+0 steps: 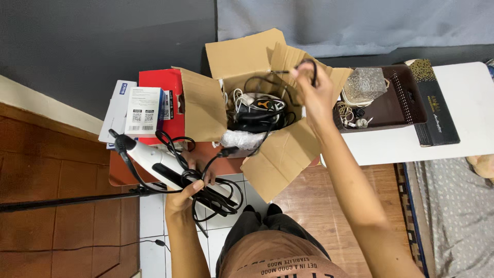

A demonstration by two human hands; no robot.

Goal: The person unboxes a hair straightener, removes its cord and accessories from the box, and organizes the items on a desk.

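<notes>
single head camera looks steeply down, fairly near, at the cardboard box [257,110]

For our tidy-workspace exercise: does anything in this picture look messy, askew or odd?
Yes. The cardboard box is crammed with tangled cables, flaps splayed. The left hand grips a white tool with its black cord bunched in loose loops. The right hand lifts another cable.

Open brown cardboard box [257,103] sits centre frame, tangled black and white cables [257,110] inside it. Left of it, red and white flat cartons [149,108] stacked together. Right of it, dark slotted plastic tray [396,98] on the white tabletop [463,118], faceted clear glass jar [364,85] inside the tray.
</notes>
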